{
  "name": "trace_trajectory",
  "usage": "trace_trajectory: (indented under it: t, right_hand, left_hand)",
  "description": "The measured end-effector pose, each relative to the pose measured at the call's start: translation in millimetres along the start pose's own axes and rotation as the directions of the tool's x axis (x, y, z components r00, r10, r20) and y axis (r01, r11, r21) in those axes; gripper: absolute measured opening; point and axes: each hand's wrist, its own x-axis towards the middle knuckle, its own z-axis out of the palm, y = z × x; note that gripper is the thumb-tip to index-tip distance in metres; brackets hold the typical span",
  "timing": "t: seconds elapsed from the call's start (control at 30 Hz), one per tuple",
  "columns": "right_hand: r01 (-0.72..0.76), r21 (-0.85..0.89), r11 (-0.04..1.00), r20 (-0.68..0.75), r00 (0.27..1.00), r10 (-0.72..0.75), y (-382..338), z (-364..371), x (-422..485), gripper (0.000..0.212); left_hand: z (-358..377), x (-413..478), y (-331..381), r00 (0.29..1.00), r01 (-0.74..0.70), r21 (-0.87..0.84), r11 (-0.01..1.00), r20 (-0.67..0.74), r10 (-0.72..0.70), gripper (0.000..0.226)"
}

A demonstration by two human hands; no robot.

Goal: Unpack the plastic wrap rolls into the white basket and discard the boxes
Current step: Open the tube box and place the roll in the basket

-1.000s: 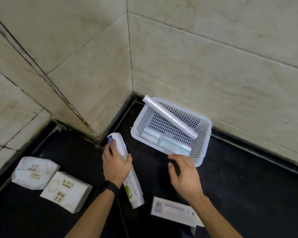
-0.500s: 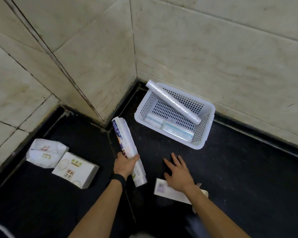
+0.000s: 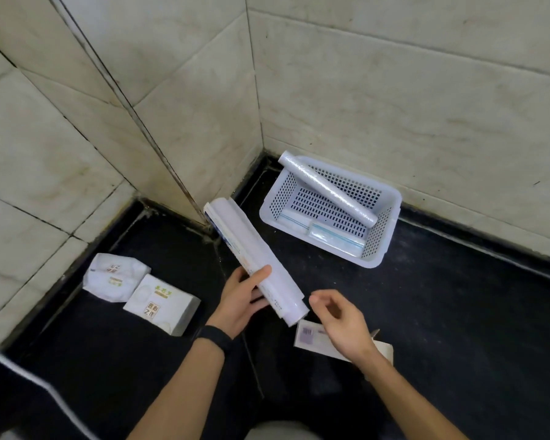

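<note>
lifted since half a second ago, the long box (image 3: 251, 258) of plastic wrap now hangs tilted over the black floor (image 3: 458, 312) at mid-frame, its far end up toward the wall corner and its near end low. the left hand (image 3: 240, 300) grips its lower part, thumb on top and fingers (image 3: 258, 300) curled underneath. the right hand (image 3: 340, 322) has come up off the flat box (image 3: 310, 335) on the floor and hovers just beside the long box's near end, fingers loosely curled and holding nothing. to the upper right, the white basket (image 3: 391, 203) sits in the corner by the tiled wall (image 3: 394, 90), with a bare roll (image 3: 327, 188) leaning across it and zip bags (image 3: 331, 233) lying flat in the bottom. at lower left, two white packs (image 3: 161, 301) lie side by side. a black band (image 3: 215, 338) circles the left wrist.
</note>
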Motion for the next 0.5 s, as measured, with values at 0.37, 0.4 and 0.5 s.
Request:
trace_trajectory:
  t: [0.37, 0.4, 0.5]
  right_hand:
    - [-0.245, 0.567, 0.786, 0.165, 0.969, 0.183, -1, -11, -44, 0.041]
    - [-0.264, 0.581, 0.770, 0.179, 0.964, 0.195, -1, -13, -45, 0.042]
    - [-0.318, 0.676, 0.665, 0.197, 0.947, 0.253, -4, -20, -45, 0.039]
  left_hand:
    - [34, -25, 1, 0.986, -0.090, -0.028, 0.996, 0.140, 0.093, 0.068]
    - [34, -26, 2, 0.985, -0.096, -0.005, 0.995, 0.146, 0.095, 0.070]
    - [35, -30, 10, 0.980, -0.121, 0.048, 0.991, 0.163, 0.112, 0.071]
